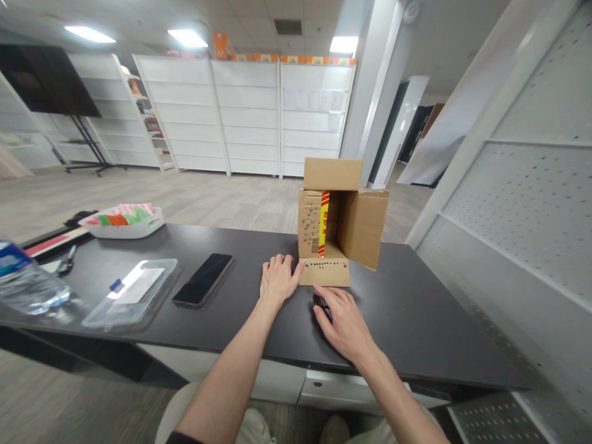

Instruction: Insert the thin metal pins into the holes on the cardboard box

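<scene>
Resting flat on a dark counter point(416, 296), the left hand point(278, 279) lies palm down with its fingers spread and holds nothing. Its thumb touches the near left corner of the lowered front flap of a cardboard box point(340, 213). The box lies on its side just beyond both hands, its open mouth facing the person, one flap raised on top, one swung out to the right and one lying flat on the counter. A red and yellow tape strip runs down the box's left front edge.

The right hand point(343, 320) lies just right of and nearer than the left hand, palm down, fingers loosely curved over a small black object point(320, 302). That object sits on the counter just in front of the box's lowered flap, mostly covered by the fingers, so what it is cannot be told, nor whether the hand truly grips it.

Left of the left hand, near but apart, lies a black phone point(203, 279), face up. Farther left is a clear plastic lid point(132, 291), then a plastic water bottle point(25, 282) on its side at the counter's edge. Beyond those sits a white tray point(123, 222) of coloured items. White shelving point(250, 117) stands across the room.
</scene>
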`<state>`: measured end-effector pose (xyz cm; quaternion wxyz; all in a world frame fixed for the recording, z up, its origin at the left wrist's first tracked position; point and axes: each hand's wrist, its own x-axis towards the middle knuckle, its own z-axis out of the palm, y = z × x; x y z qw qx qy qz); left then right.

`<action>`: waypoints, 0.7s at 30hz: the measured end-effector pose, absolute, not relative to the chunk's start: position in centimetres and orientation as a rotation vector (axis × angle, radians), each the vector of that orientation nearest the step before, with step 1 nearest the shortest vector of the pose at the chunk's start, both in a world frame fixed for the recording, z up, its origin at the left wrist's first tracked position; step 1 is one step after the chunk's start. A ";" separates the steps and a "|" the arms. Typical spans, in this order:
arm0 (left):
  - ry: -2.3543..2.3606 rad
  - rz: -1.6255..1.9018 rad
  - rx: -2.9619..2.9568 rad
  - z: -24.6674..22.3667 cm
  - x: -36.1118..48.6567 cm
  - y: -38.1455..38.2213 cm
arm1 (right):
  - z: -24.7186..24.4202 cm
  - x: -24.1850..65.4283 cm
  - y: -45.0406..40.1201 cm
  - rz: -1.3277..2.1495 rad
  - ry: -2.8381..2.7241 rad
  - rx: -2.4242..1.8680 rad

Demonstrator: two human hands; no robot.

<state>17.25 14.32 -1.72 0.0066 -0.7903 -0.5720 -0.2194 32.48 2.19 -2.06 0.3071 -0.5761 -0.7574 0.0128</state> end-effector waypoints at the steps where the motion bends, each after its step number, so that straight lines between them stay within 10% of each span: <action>1: -1.790 -0.686 -2.478 -1.7 17.2 14.3 | -2.1 32.5 2.2 0.032 -2.006 -1.525; 21: -1.787 -0.672 -2.466 -1.6 17.2 14.3 | -1.5 32.2 2.0 0.035 -2.121 -1.506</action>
